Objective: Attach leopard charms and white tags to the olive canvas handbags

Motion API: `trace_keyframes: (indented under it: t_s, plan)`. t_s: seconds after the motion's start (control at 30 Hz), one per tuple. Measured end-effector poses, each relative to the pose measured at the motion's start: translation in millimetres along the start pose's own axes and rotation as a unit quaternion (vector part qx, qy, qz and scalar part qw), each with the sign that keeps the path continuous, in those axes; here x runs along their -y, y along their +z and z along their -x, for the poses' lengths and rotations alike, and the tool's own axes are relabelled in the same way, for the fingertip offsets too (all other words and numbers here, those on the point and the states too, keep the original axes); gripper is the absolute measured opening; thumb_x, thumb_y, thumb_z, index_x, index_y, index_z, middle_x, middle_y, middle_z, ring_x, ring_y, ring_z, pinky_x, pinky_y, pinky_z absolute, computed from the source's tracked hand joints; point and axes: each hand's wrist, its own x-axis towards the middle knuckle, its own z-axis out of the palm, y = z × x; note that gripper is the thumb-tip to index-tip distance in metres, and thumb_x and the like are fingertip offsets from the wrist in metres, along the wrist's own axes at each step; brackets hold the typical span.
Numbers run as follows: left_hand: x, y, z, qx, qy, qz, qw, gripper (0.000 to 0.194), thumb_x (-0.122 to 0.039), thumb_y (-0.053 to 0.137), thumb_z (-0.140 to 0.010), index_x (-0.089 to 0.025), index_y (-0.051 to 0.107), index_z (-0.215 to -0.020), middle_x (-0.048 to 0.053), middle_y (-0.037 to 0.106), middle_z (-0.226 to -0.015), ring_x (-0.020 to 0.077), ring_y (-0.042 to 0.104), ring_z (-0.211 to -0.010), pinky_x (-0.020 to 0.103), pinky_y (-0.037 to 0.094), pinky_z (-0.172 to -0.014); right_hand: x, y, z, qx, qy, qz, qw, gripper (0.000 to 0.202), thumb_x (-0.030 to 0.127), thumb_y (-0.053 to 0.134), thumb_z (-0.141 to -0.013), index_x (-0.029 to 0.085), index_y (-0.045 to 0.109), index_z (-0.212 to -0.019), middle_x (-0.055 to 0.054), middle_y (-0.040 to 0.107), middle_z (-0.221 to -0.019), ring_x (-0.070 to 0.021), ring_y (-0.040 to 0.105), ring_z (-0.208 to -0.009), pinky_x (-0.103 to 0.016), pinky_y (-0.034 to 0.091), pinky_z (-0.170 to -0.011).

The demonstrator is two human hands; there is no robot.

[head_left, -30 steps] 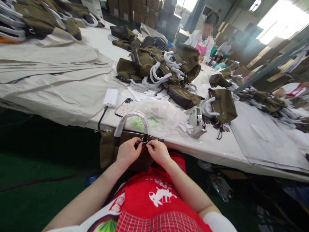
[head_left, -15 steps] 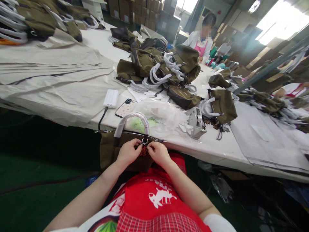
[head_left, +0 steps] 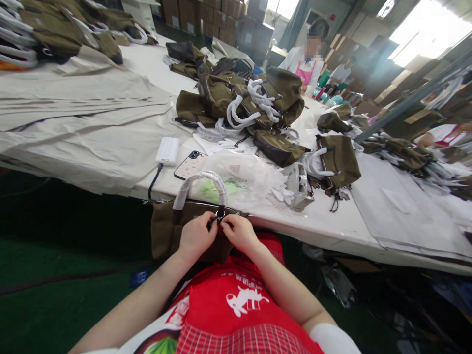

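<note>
An olive-brown handbag (head_left: 162,228) hangs at the table edge in front of my body, its zip along the top. Its upright handle (head_left: 202,175) is wrapped in white film. By the metal ring (head_left: 220,215) at the handle's right foot, my left hand (head_left: 198,235) is closed in a pinch on a thin black cord (head_left: 211,224). Pressed close beside it, my right hand (head_left: 239,232) also pinches at the cord, thumb and forefinger together. A small reddish-brown patterned charm shows dimly between the hands, mostly hidden by the fingers.
On the white table (head_left: 332,221) lie a phone (head_left: 189,165), a white power bank (head_left: 168,151) with a black cable, a clear plastic bag (head_left: 243,174) and a metal holder (head_left: 301,187). Behind them is a handbag pile (head_left: 239,103). Dark charms (head_left: 335,196) lie right. A co-worker (head_left: 304,66) stands beyond.
Both hands have closed in slightly around the cord just under the ring. The reddish-brown charm between them is now more covered. The view has shifted slightly.
</note>
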Motion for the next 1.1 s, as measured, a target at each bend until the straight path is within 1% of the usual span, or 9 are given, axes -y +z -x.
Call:
trace_keyframes:
  t_s: [0.1, 0.33, 0.43, 0.5, 0.57, 0.67, 0.83, 1.0, 1.1]
  plan:
    - [4.7, -1.7, -4.9, 0.008, -0.011, 0.080, 0.997, 0.018, -0.033, 0.051, -0.086, -0.023, 0.064, -0.094, 0.003, 0.074, -0.089, 0.0215, 0.069, -0.082, 0.029, 0.047, -0.071, -1.3, 0.5, 0.0, -0.003, -0.004, -0.009, 1.000, 0.016, 0.021, 0.054, -0.088, 0.022, 0.069, -0.080, -0.001, 0.071, -0.080, -0.0152, 0.061, -0.073, -0.023, 0.041, -0.070]
    - [2.1, 2.2, -2.3, -0.016, -0.001, 0.122, 0.992, 0.024, -0.036, 0.050, -0.084, -0.022, 0.067, -0.093, 0.006, 0.073, -0.092, 0.0244, 0.067, -0.085, 0.034, 0.048, -0.077, -3.0, 2.1, -1.7, -0.003, 0.010, -0.002, 1.000, 0.017, 0.023, 0.053, -0.089, 0.022, 0.068, -0.080, -0.001, 0.071, -0.081, -0.0158, 0.062, -0.075, -0.024, 0.041, -0.070]
    - [6.2, 8.2, -7.6, 0.014, -0.077, 0.275, 0.958, 0.028, -0.042, 0.053, -0.079, -0.020, 0.069, -0.086, 0.008, 0.073, -0.091, 0.0243, 0.066, -0.088, 0.034, 0.050, -0.080, -3.8, 1.3, -2.5, -0.001, 0.026, 0.019, 0.999, 0.018, 0.023, 0.052, -0.089, 0.023, 0.068, -0.081, -0.001, 0.072, -0.083, -0.0169, 0.063, -0.078, -0.024, 0.042, -0.072]
    - [9.5, 12.4, -13.3, 0.050, -0.146, 0.360, 0.920, 0.034, -0.049, 0.055, -0.074, -0.018, 0.069, -0.082, 0.008, 0.072, -0.081, 0.0223, 0.066, -0.076, 0.033, 0.053, -0.069, -4.1, 0.5, -2.7, 0.006, 0.029, 0.029, 0.999, 0.019, 0.022, 0.052, -0.089, 0.023, 0.068, -0.082, -0.002, 0.072, -0.084, -0.0174, 0.064, -0.079, -0.025, 0.042, -0.072]
    - [11.1, 15.7, -18.3, 0.075, -0.182, 0.389, 0.900, 0.041, -0.054, 0.058, -0.069, -0.016, 0.069, -0.080, 0.006, 0.069, -0.070, 0.0186, 0.063, -0.061, 0.030, 0.052, -0.057, -4.4, -0.3, -2.8, 0.012, 0.026, 0.031, 0.999, 0.019, 0.023, 0.051, -0.090, 0.023, 0.069, -0.083, -0.002, 0.072, -0.085, -0.0175, 0.064, -0.081, -0.025, 0.042, -0.073]
    - [10.0, 18.4, -22.0, 0.085, -0.190, 0.397, 0.894, 0.044, -0.057, 0.062, -0.065, -0.015, 0.067, -0.077, 0.004, 0.066, -0.064, 0.0135, 0.058, -0.051, 0.026, 0.049, -0.050, -5.3, -1.3, -2.8, 0.015, 0.014, 0.032, 0.999, 0.019, 0.023, 0.051, -0.092, 0.023, 0.069, -0.086, -0.002, 0.072, -0.087, -0.0172, 0.064, -0.083, -0.024, 0.043, -0.075]
    - [6.8, 19.1, -23.9, 0.057, -0.176, 0.356, 0.916, 0.041, -0.056, 0.056, -0.073, -0.016, 0.067, -0.075, 0.003, 0.066, -0.062, 0.0143, 0.056, -0.047, 0.027, 0.045, -0.047, -3.7, -1.5, -2.9, 0.017, 0.023, 0.048, 0.998, 0.020, 0.023, 0.049, -0.094, 0.023, 0.069, -0.090, -0.002, 0.073, -0.091, -0.0173, 0.065, -0.086, -0.024, 0.043, -0.077]
    - [9.6, 19.3, -28.5, 0.013, -0.135, 0.268, 0.954, 0.029, -0.046, 0.060, -0.076, -0.019, 0.069, -0.067, 0.007, 0.072, -0.069, 0.0224, 0.067, -0.069, 0.031, 0.049, -0.064, 2.3, -1.2, -2.8, 0.018, 0.059, 0.076, 0.995, 0.023, 0.024, 0.046, -0.096, 0.023, 0.069, -0.092, -0.004, 0.073, -0.095, -0.0182, 0.066, -0.088, -0.025, 0.044, -0.078]
    - [8.9, 18.7, -27.5, 0.003, -0.114, 0.233, 0.966, 0.030, -0.045, 0.056, -0.080, -0.020, 0.067, -0.068, 0.006, 0.072, -0.069, 0.0231, 0.068, -0.069, 0.032, 0.049, -0.068, 4.3, -1.7, -2.8, 0.013, 0.074, 0.088, 0.993, 0.024, 0.026, 0.046, -0.096, 0.024, 0.070, -0.093, -0.004, 0.074, -0.095, -0.0186, 0.067, -0.087, -0.026, 0.044, -0.077]
